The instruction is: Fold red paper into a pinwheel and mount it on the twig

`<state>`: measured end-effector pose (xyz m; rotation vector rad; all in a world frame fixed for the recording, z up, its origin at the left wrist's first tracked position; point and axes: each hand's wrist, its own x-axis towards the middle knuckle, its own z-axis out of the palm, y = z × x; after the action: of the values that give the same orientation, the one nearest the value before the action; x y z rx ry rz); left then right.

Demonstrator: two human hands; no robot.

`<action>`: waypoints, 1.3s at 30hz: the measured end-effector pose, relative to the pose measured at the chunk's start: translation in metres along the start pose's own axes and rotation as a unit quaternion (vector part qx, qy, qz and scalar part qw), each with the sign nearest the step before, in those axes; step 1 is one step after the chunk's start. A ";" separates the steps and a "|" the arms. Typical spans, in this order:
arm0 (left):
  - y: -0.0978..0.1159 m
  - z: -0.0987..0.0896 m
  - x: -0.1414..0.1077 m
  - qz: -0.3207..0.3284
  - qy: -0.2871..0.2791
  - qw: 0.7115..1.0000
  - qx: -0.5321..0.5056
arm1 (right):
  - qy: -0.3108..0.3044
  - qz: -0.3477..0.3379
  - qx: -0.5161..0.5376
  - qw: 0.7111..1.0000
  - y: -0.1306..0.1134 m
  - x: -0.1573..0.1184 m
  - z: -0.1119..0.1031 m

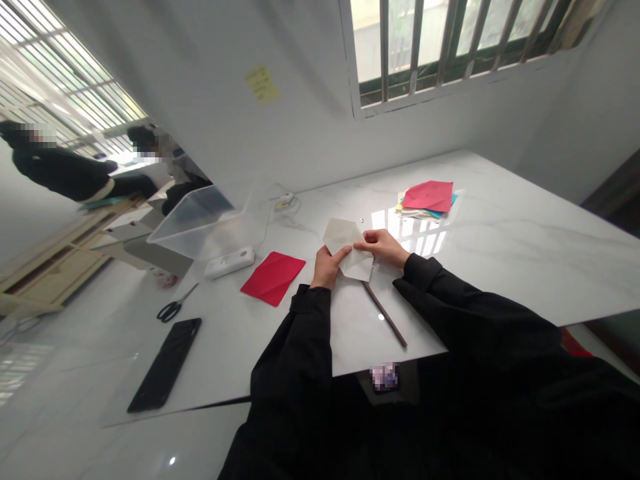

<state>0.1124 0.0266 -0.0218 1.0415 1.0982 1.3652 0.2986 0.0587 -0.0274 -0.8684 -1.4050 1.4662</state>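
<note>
Atop the white marble table [525, 247], 1 pale folded paper sheet [341, 235], seemingly light, soft, best held at its creased edges, pinched firmly by the left hand [327, 267] and right hand [383, 245].

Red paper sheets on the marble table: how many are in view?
2. A flat square red sheet lies beside the white power strip; a pinkish-red sheet tops the far stack of coloured paper, which may hide more.

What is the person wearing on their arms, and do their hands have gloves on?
Both arms are in baggy black long sleeves, the left sleeve and the right sleeve, ending at the wrists. The left hand and right hand are bare, with no gloves, and I see no rings.
</note>
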 end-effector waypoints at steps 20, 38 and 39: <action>-0.005 -0.003 0.006 -0.002 0.005 0.999 -0.033 | 0.028 0.000 0.023 0.999 -0.002 0.002 0.003; -0.003 0.000 0.002 -0.001 0.027 1.000 0.010 | -0.008 0.031 0.034 0.999 -0.002 0.000 0.003; -0.003 0.000 0.002 -0.003 0.026 1.000 0.009 | -0.010 0.032 0.031 0.999 -0.002 0.000 0.003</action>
<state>0.1126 0.0289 -0.0247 1.0209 1.1525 1.3861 0.2958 0.0572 -0.0247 -0.8697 -1.3503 1.5617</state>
